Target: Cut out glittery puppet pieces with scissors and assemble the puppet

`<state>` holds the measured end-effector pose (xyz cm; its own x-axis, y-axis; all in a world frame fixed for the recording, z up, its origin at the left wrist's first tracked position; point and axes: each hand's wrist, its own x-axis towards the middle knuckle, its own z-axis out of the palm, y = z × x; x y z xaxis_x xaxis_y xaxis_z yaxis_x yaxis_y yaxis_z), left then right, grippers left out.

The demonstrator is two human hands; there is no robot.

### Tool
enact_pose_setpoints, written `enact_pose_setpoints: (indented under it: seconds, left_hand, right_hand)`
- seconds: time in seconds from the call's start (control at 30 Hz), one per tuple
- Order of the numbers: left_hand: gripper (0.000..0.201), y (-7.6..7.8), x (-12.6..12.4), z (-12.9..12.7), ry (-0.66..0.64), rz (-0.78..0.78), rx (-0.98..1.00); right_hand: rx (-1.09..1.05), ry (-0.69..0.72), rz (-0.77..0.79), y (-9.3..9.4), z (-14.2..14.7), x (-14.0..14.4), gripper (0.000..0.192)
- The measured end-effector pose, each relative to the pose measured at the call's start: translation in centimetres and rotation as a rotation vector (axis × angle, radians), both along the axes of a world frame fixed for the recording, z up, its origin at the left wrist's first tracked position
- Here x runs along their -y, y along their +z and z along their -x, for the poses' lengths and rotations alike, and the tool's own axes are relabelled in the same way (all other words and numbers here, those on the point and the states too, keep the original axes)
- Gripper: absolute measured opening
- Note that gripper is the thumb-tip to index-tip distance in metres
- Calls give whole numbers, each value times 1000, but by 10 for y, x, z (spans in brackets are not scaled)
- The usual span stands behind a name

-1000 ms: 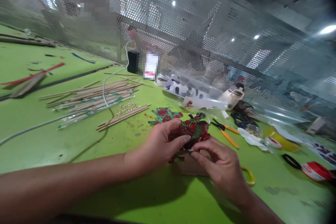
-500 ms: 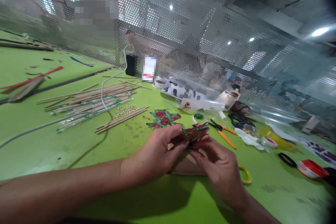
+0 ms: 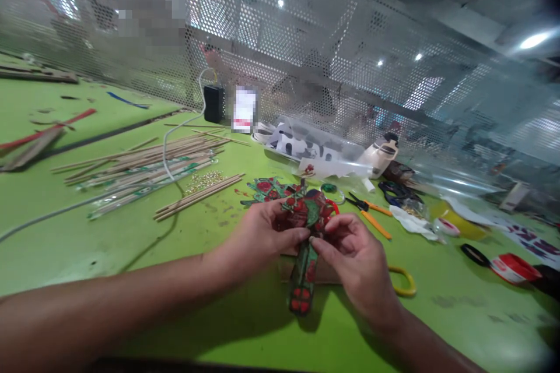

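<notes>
My left hand [image 3: 262,237] and my right hand [image 3: 354,262] both pinch a red and green printed cut-out piece [image 3: 305,227] just above the green table [image 3: 131,233]. A long strip of it hangs down between my hands toward me. Under them lies a brown cardboard piece [image 3: 326,273]. A second red and green printed piece [image 3: 266,189] lies flat on the table just beyond my left hand.
Bundles of wooden sticks [image 3: 140,166] and a white cable [image 3: 168,154] lie at the left. Orange-handled pliers [image 3: 370,215], scissors [image 3: 396,192], a white bottle [image 3: 380,154], tape rolls [image 3: 507,265] and a yellow ring [image 3: 405,282] sit at the right. A perforated metal screen [image 3: 306,41] backs the table.
The printed piece was bunched between my fingers; it now stands more upright with a long strip unfolded and hanging down. Both hands shifted slightly left with it.
</notes>
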<state>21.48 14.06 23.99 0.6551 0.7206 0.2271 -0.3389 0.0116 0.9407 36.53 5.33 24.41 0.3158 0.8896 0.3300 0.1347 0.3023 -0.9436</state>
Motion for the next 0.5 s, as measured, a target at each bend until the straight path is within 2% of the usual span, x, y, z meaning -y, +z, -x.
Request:
enact_pose_setpoints:
  seconds: [0.07,0.17,0.3,0.4,0.5]
  left_hand:
    - [24,-1,-3,1,-22,86,4]
    - [30,-1,-6,3,11,159,19]
    - [32,1,-8,2,63,138,23]
    - [34,-2,-10,-1,66,100,41]
    - [38,-5,-11,-2,49,92,56]
  right_hand:
    - [-72,38,56,1,-1,0,30]
    - [-172,111,174,4,-3,-1,42]
    - [-224,227,360,4,-2,-2,54]
    - [-224,272,376,2,-2,-2,58]
    - [-194,273,346,1,-4,-2,51]
